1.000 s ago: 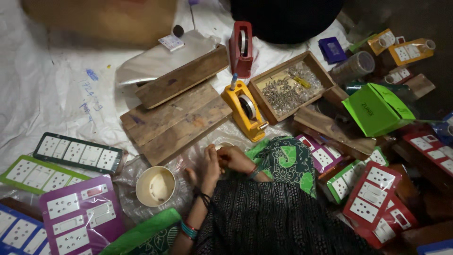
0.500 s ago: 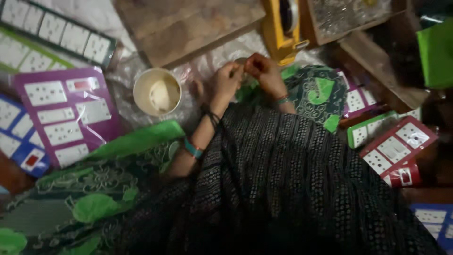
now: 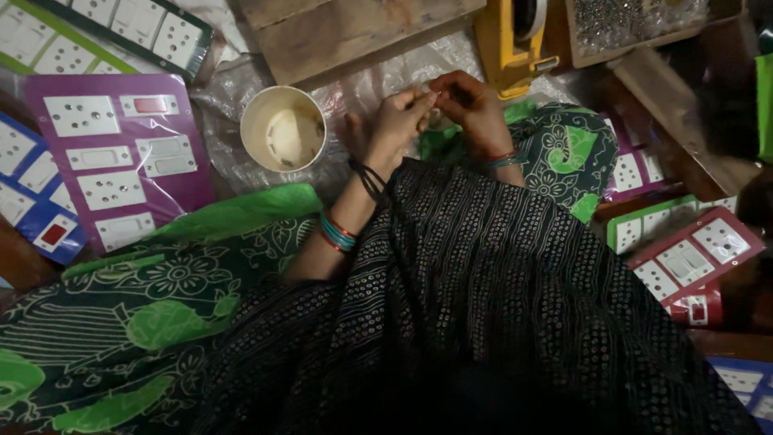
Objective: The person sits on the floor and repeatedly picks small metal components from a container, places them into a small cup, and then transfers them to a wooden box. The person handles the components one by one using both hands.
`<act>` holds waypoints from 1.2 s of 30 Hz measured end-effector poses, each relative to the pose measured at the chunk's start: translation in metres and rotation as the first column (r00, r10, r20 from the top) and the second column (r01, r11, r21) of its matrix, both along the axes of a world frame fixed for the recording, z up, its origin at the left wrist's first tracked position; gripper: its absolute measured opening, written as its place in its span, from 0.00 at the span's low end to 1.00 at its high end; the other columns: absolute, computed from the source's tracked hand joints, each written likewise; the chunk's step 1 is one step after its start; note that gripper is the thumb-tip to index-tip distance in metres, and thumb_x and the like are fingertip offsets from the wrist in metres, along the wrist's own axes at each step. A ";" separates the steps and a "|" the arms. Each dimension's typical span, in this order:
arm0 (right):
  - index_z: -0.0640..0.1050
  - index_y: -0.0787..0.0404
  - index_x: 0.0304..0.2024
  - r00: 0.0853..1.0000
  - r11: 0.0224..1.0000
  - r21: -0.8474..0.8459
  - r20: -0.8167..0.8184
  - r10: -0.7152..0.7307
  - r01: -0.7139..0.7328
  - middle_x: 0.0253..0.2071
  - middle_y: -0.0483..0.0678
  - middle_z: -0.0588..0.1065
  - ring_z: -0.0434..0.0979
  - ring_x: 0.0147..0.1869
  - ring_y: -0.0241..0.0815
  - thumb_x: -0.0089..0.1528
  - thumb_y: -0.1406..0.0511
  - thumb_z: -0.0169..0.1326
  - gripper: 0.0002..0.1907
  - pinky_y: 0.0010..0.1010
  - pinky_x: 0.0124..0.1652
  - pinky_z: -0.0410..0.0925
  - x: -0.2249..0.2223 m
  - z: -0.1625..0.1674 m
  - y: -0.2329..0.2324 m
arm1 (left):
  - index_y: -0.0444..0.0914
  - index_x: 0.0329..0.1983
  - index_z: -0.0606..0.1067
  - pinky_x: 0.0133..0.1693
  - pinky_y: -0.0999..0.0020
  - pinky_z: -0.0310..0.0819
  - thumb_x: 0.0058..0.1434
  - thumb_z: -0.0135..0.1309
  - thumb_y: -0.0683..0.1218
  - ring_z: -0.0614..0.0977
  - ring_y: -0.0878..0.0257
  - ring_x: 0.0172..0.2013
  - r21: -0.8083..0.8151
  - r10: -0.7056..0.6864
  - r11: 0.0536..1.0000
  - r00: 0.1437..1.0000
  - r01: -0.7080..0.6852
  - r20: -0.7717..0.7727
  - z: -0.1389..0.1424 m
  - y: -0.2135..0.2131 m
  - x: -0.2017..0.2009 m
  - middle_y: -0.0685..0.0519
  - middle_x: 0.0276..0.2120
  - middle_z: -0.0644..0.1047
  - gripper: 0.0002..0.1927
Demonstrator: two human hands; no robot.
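Head view, taking the cream cup [image 3: 283, 129] as the landmark. Just right of the cup, the left hand [image 3: 396, 125] and the right hand [image 3: 471, 105] meet fingertip to fingertip over a crinkled clear plastic sheet [image 3: 378, 72]. Both are curled nearly closed, thumb and forefinger pinched toward each other around something very small; what that piece is cannot be told, it is hidden between the fingers. It sits at the meeting point of the two hands, right of the cup and slightly higher in the frame.

Fine work of this kind seems to go best with the wrists kept low and steady over the lap, the pinch light enough not to flick the piece away, and the hands kept close to the cup so a dropped part lands on the plastic rather than in the folds of the green patterned cloth [image 3: 161, 322].

Left of the cup lies a purple switch panel [image 3: 121, 153] with white sockets. Above the cup is a wooden board [image 3: 346, 28]. Farther right, beyond the hands, stands a yellow tape dispenser [image 3: 515, 40], and past it a wooden tray of small metal parts [image 3: 636, 24]. A red switch panel [image 3: 692, 258] lies well to the lower right.
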State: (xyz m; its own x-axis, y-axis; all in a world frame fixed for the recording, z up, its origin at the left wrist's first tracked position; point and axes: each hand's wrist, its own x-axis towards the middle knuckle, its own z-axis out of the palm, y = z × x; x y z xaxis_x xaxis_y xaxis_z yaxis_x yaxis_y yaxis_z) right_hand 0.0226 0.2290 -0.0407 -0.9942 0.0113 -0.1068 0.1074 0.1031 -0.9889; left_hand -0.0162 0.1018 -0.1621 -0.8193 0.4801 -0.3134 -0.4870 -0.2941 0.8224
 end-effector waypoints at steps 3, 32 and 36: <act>0.78 0.64 0.48 0.999 1.000 -0.021 0.030 0.011 -0.010 0.41 0.40 0.78 0.75 0.45 0.29 0.68 0.72 0.56 0.07 0.20 0.45 0.69 0.001 0.001 0.000 | 0.35 0.36 0.78 0.22 0.77 0.59 0.71 0.54 0.50 0.71 0.72 0.21 0.023 -0.008 1.000 0.998 0.010 -0.060 0.000 0.001 0.001 0.58 0.24 0.75 0.13; 0.77 0.65 0.43 0.996 0.995 0.042 -0.017 -0.090 0.090 0.37 0.39 0.73 0.71 0.42 0.28 0.68 0.70 0.56 0.03 0.20 0.42 0.65 0.004 -0.032 0.020 | 0.38 0.33 0.77 0.32 0.70 0.74 0.66 0.55 0.51 0.80 0.69 0.27 -0.448 0.003 0.866 0.898 -0.222 -0.440 0.013 0.001 0.002 0.56 0.24 0.81 0.12; 0.76 0.64 0.51 0.996 0.996 0.030 0.024 -0.082 0.081 0.46 0.44 0.76 0.75 0.48 0.35 0.62 0.74 0.53 0.14 0.27 0.47 0.69 0.003 -0.043 0.023 | 0.31 0.41 0.73 0.39 0.64 0.73 0.72 0.55 0.51 0.76 0.59 0.34 -0.337 0.014 0.912 0.840 -0.233 -0.543 -0.005 0.008 -0.004 0.43 0.34 0.75 0.16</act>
